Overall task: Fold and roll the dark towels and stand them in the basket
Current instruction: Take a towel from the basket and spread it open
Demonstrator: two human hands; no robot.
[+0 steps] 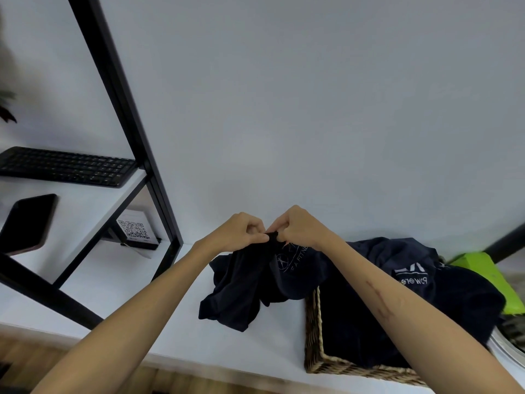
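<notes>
A dark navy towel (241, 282) with pale printed lettering hangs over the white tabletop (159, 317), held up by one edge. My left hand (241, 231) and my right hand (295, 227) pinch that edge side by side, fingers closed on the cloth. The towel's lower part bunches on the table, left of a wicker basket (314, 336). More dark towels (426, 282) with white print are heaped in and over the basket, hiding its inside. My right forearm crosses above the basket.
A black metal shelf frame (125, 123) stands at the left, with a black keyboard (65, 166) and a dark phone (27, 223) on its white shelf. A QR-code card (136, 230) leans behind it. A green object (491, 277) lies at the far right.
</notes>
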